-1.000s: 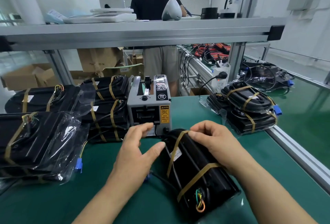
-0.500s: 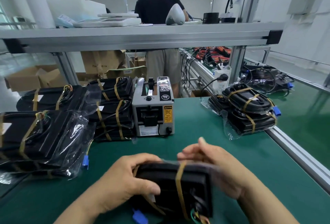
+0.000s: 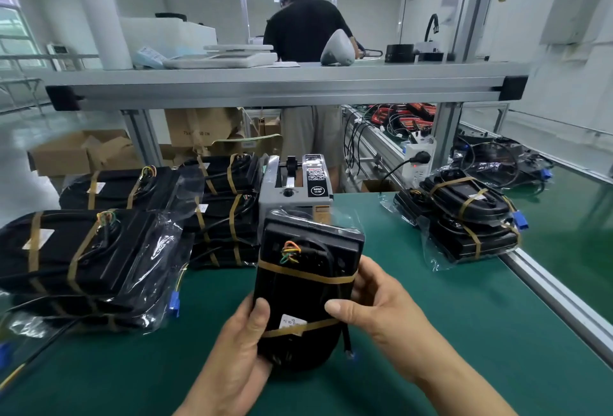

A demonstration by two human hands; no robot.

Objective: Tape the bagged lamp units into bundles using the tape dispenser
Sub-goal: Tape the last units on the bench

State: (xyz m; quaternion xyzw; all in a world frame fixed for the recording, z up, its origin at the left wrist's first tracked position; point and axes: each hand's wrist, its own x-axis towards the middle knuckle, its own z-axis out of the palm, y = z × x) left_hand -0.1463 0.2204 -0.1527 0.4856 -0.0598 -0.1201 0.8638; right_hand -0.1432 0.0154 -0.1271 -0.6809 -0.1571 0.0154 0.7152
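Observation:
Both hands hold a black bagged lamp bundle (image 3: 306, 269) upright above the green mat, in front of the grey tape dispenser (image 3: 298, 183). Two brown tape bands wrap it, and coloured wires show near its top. My left hand (image 3: 240, 352) grips its lower left side, thumb on the front. My right hand (image 3: 374, 306) grips the right side, thumb on the lower tape band. The bundle hides the dispenser's front.
Taped bundles are stacked at the left (image 3: 83, 250) and beside the dispenser (image 3: 225, 210); another stack (image 3: 464, 216) lies at the right by the metal rail (image 3: 564, 303). A shelf beam (image 3: 282, 87) crosses overhead. A person (image 3: 305, 31) stands beyond the bench.
The bundle has been lifted off the mat and turned upright between both hands. It lay flat under my hands one second ago.

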